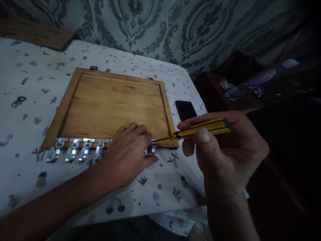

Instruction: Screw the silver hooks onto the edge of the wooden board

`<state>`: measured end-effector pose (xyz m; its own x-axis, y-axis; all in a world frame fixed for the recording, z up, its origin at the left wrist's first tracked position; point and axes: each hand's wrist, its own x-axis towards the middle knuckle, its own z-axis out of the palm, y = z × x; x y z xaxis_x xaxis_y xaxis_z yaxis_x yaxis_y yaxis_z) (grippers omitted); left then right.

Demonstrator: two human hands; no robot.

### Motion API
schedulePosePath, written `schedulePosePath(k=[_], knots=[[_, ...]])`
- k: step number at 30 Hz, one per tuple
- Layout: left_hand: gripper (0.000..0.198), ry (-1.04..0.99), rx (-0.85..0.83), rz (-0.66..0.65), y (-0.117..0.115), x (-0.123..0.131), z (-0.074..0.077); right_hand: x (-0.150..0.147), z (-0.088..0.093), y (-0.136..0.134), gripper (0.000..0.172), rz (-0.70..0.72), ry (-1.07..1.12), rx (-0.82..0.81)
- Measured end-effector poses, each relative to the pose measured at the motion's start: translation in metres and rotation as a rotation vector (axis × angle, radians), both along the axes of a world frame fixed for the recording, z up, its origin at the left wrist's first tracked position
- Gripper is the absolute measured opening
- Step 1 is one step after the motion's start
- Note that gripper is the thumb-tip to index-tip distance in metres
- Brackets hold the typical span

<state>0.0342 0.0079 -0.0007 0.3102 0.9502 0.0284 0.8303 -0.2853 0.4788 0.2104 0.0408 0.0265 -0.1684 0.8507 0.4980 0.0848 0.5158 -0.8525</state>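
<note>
A square wooden board (110,103) with a raised frame lies on the patterned cloth. Along its near edge runs a metal hook rail (75,147) with several silver hooks. My left hand (127,154) rests palm down over the right part of the rail, fingers curled on the board's near edge beside the last hook (152,149). My right hand (225,150) grips a yellow-and-black screwdriver (200,130), held nearly level, its thin tip touching the rail at that last hook.
A black phone (186,110) lies right of the board near the table's right edge. Brown cardboard (37,33) sits at the far left. A patterned curtain hangs behind. Dark furniture with a plastic package (255,83) stands to the right.
</note>
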Motion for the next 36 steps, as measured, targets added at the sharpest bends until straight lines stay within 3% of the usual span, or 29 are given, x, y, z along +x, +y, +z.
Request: schedulePosePath(k=[7,13,24,29,36], knots=[[0.026,0.014,-0.003,0.005,0.0012,0.0004,0.0006,0.0063,0.002,-0.0031,0.021,0.048,-0.05,-0.032],[0.027,-0.011,0.003,0.008,-0.0003,0.0003,-0.0018,0.0058,0.0028,-0.0004,0.012,0.01,-0.109,0.071],[0.03,0.023,-0.034,0.012,0.0011,0.0012,0.0013,0.0047,0.0006,-0.0042,0.025,0.107,-0.041,-0.063],[0.028,0.018,-0.014,0.009,0.0017,0.0012,-0.001,0.006,0.0014,-0.0011,0.012,0.064,-0.102,-0.003],[0.029,0.015,0.004,0.012,-0.0001,0.0008,-0.0012,0.0034,0.0,-0.0023,0.016,0.09,-0.042,-0.066]])
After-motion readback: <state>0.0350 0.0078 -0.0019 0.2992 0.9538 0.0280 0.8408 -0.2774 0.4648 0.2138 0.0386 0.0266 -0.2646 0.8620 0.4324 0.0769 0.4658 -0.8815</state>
